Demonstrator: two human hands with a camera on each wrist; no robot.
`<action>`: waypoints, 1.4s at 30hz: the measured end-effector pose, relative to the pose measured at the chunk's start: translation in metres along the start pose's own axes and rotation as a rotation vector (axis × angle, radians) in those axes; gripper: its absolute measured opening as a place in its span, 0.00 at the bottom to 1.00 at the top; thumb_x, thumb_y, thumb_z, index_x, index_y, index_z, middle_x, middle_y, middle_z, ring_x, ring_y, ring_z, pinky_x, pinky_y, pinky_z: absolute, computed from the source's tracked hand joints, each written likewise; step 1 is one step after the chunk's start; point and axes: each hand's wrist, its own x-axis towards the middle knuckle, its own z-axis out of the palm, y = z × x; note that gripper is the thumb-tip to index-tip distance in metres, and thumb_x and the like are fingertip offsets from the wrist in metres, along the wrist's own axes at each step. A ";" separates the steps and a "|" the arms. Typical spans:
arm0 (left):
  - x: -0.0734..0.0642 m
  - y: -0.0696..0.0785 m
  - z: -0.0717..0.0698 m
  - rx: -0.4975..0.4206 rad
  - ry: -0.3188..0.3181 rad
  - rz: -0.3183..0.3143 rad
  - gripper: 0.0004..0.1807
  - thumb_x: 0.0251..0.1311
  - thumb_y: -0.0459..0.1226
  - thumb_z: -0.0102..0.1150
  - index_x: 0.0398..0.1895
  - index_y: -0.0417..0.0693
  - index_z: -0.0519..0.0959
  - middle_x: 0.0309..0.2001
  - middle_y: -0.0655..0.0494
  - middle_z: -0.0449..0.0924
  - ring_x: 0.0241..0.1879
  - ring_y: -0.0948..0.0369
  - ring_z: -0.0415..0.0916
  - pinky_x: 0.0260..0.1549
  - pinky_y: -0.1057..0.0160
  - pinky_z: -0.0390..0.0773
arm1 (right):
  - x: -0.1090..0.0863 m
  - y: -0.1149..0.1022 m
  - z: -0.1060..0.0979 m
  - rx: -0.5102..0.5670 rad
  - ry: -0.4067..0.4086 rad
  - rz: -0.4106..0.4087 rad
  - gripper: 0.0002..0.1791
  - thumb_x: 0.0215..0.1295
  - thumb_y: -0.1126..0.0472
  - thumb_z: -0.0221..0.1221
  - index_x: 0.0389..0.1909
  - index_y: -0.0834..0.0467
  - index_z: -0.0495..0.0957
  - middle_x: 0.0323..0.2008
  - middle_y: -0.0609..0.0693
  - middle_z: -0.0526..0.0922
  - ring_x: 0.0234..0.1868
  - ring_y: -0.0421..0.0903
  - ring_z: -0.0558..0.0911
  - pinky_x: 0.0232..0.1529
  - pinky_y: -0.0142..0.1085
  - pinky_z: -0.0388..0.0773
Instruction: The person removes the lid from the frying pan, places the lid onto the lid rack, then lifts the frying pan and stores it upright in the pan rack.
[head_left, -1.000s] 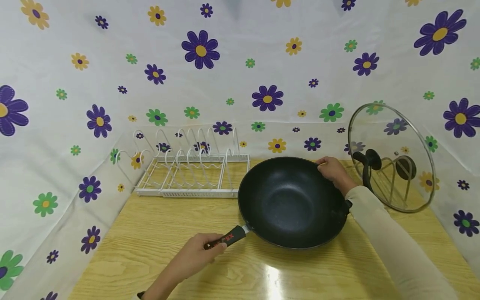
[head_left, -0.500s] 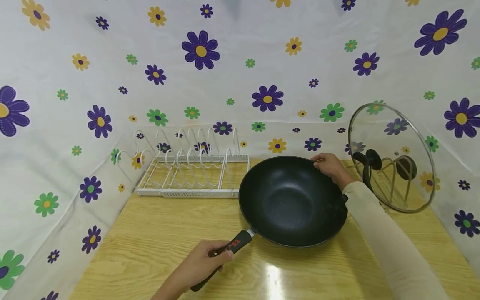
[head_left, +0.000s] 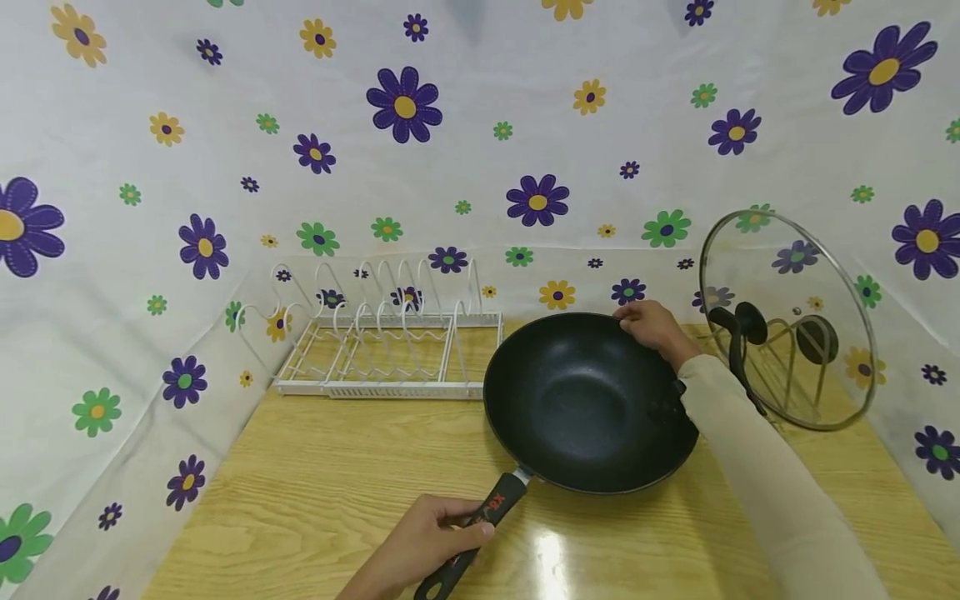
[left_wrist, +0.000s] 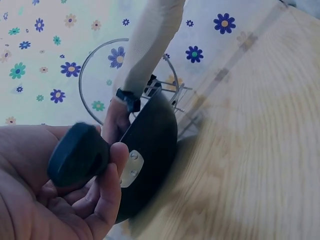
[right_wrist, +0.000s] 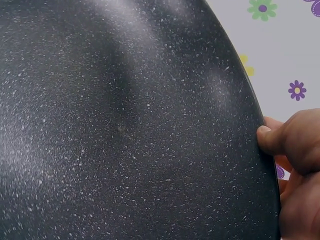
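Observation:
A black wok [head_left: 585,408] with a speckled inside is tilted toward me over the wooden table. My left hand [head_left: 431,537] grips its long black handle [head_left: 504,493]; in the left wrist view the fingers [left_wrist: 107,195] curl round the handle's end. At the far rim, my right hand [head_left: 654,327] pinches the wok's edge, thumb on the inner side, as the right wrist view shows. The fingers behind the rim are partly hidden. The wok's underside shows in the left wrist view close above the tabletop; whether it touches cannot be made out.
To the left at the back stands a white wire rack [head_left: 390,350] with upright loops. At the right, a glass lid [head_left: 787,321] with a black knob leans upright in a wire holder [head_left: 795,367], close to my right sleeve. A flowered sheet hangs behind the table [head_left: 300,500].
The wok has turned counterclockwise: its handle swung right and toward me with my left hand. My right hand has shifted a little left along with the rim.

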 end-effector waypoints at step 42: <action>0.028 0.006 0.056 -0.152 -0.023 0.059 0.23 0.61 0.38 0.73 0.55 0.32 0.83 0.37 0.44 0.89 0.34 0.59 0.87 0.30 0.63 0.85 | 0.051 -0.004 0.010 -0.195 0.025 -0.163 0.14 0.77 0.68 0.50 0.56 0.68 0.80 0.54 0.67 0.82 0.59 0.63 0.78 0.65 0.57 0.69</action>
